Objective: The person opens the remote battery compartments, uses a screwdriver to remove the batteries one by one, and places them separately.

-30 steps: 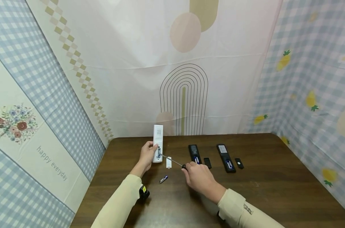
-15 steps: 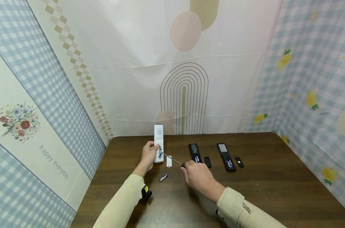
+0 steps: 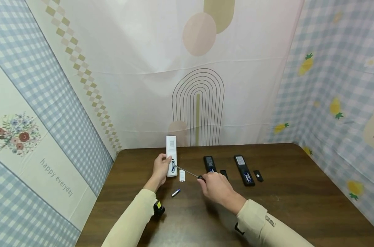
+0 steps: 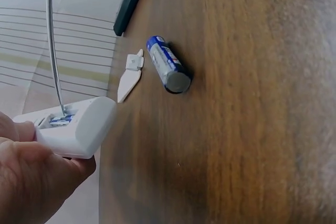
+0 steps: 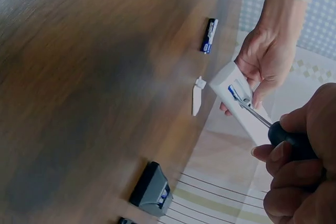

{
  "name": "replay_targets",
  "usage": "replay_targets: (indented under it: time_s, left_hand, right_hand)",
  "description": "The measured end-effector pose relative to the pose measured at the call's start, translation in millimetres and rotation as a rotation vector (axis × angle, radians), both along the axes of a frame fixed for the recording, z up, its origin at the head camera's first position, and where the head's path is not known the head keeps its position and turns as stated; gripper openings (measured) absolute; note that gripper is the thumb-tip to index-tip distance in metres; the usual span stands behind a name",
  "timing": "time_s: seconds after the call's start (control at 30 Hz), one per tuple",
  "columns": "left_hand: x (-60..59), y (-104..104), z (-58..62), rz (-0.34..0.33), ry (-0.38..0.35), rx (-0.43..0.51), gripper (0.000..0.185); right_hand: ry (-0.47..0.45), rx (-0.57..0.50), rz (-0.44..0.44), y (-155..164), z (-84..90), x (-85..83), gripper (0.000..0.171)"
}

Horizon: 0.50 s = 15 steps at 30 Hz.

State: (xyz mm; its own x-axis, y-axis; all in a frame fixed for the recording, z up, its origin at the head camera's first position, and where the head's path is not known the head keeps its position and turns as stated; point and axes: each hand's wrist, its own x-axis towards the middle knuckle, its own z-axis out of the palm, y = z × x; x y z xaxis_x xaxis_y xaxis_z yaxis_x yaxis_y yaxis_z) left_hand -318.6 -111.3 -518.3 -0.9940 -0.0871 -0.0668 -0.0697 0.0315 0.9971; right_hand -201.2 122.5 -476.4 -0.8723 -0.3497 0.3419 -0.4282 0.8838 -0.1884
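My left hand (image 3: 160, 168) (image 4: 31, 182) (image 5: 262, 61) grips a white remote (image 3: 171, 155) (image 4: 79, 127) (image 5: 239, 103) lying back-up at the table's far left, its battery bay open with one battery inside. My right hand (image 3: 216, 187) (image 5: 299, 182) holds a black-handled screwdriver (image 3: 190, 174) (image 5: 286, 135); its thin metal shaft (image 4: 52, 45) reaches left and the tip sits in the bay. The remote's white cover (image 3: 182, 176) (image 4: 128, 80) (image 5: 197, 99) lies beside it. A loose blue battery (image 3: 175, 192) (image 4: 168, 72) (image 5: 209, 35) rests on the wood nearer me.
Two black remotes (image 3: 210, 164) (image 3: 244, 169) lie back-up to the right, bays open with batteries inside, each with its small black cover (image 3: 224, 174) (image 3: 258, 176) alongside. The brown wooden table (image 3: 298, 206) is walled by patterned cloth on three sides.
Almost nothing has changed: the right hand with the screwdriver has shifted slightly, while the tip stays at the white remote's bay. The left hand holds the remote still.
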Motion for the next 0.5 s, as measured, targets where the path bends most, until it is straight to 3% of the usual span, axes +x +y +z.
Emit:
replay_targets:
  time_s: [0.2, 0.27, 0.5]
  left_hand:
    - [0.6, 2.0, -0.1, -0.002, 0.006, -0.019, 0.021]
    - [1.3, 3.3, 0.1, -0.007, 0.003, -0.025, 0.020]
    - [-0.5, 6.1, -1.2, 0.004, 0.007, -0.001, 0.022]
  right_hand:
    - [0.268, 0.206, 0.082, -3.1, -3.1, 3.4, 0.023]
    - [0.311, 0.232, 0.097, -4.2, -3.3, 3.7, 0.022]
    - [0.127, 0.094, 0.030, -2.6, -2.4, -1.3, 0.029]
